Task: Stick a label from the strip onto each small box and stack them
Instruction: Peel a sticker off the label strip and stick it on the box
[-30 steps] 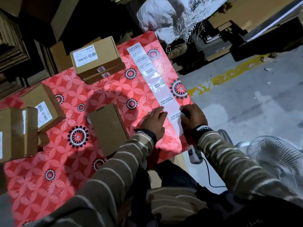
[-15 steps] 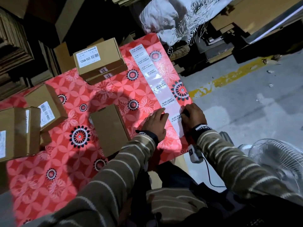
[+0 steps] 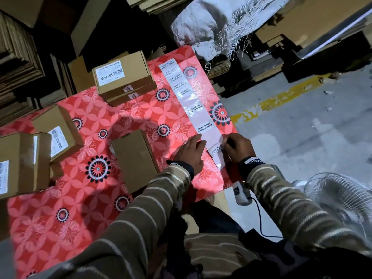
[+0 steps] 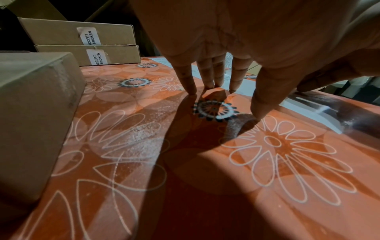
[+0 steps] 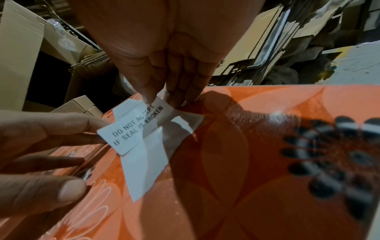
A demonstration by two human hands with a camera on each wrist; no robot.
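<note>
A long label strip [image 3: 194,101] lies along the right edge of the red floral table [image 3: 60,198]. My right hand [image 3: 224,140] pinches one end of the nearest "DO NOT ACCEPT IF SEAL IS BROKEN" label [image 5: 133,128] between thumb and fingers [image 5: 180,91], and that end is peeled up from the backing. My left hand [image 3: 198,142] presses straight fingers [image 4: 205,78] on the table at the strip's left edge. A plain brown box [image 3: 134,158] lies left of that hand. Two sealed boxes [image 3: 122,77] are stacked at the back.
More labelled boxes [image 3: 58,129] and a larger carton [image 3: 22,162] crowd the table's left side. A floor fan [image 3: 342,198] stands at the right, beside grey floor with a yellow line [image 3: 281,97]. Cardboard piles and a white sack [image 3: 211,27] sit behind the table.
My right hand has lifted the label's end off the backing. My left hand has stayed pressed beside the strip.
</note>
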